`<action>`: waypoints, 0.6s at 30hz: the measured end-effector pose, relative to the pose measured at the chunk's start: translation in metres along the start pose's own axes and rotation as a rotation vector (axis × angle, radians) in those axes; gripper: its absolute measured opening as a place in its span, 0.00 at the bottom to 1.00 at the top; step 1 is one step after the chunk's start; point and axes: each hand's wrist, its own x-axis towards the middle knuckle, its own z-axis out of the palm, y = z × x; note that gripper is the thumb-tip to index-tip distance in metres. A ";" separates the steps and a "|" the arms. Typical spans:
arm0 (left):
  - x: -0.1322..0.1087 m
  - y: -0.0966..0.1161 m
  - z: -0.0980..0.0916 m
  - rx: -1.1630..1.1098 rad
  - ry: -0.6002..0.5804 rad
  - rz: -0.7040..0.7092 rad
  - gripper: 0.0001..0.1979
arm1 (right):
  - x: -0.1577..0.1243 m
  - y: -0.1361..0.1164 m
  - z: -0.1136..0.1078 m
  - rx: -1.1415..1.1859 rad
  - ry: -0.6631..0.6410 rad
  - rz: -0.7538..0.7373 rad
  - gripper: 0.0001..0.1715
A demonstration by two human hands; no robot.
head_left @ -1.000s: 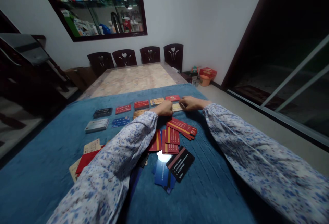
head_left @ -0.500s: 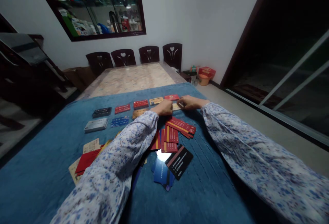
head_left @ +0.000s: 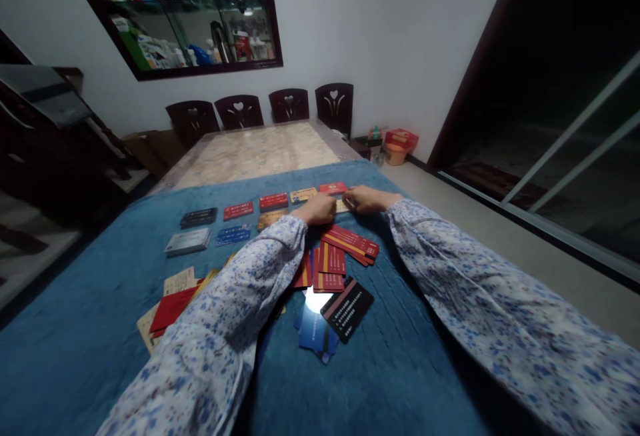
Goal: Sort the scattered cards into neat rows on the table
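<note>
Both my arms in flowered sleeves reach across a blue cloth (head_left: 90, 329). My left hand (head_left: 319, 209) and my right hand (head_left: 364, 199) meet over a pale card (head_left: 343, 206), each with fingers curled onto an end of it. Behind them a red card (head_left: 333, 188) ends a far row of cards: a yellow one (head_left: 303, 195), two red ones (head_left: 273, 201) and a black one (head_left: 199, 217). A nearer row holds a blue card (head_left: 233, 235) and a grey stack (head_left: 188, 241). A loose heap of red cards (head_left: 350, 244), a black card (head_left: 347, 308) and blue cards (head_left: 315, 333) lies below my hands.
Beyond the cloth the marble tabletop (head_left: 255, 153) runs to several dark chairs (head_left: 289, 104) at the wall. A glass cabinet (head_left: 190, 9) hangs above. More red and cream cards (head_left: 167, 306) lie at the left. A sliding glass door (head_left: 575, 156) is on the right.
Hardly anything moves: both hands stay on the pale card, and the view shifts slightly so the whole scene sits a little higher in the picture.
</note>
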 end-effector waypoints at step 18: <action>-0.027 0.007 0.004 0.026 0.117 0.038 0.18 | -0.014 -0.001 0.004 -0.051 0.055 0.031 0.25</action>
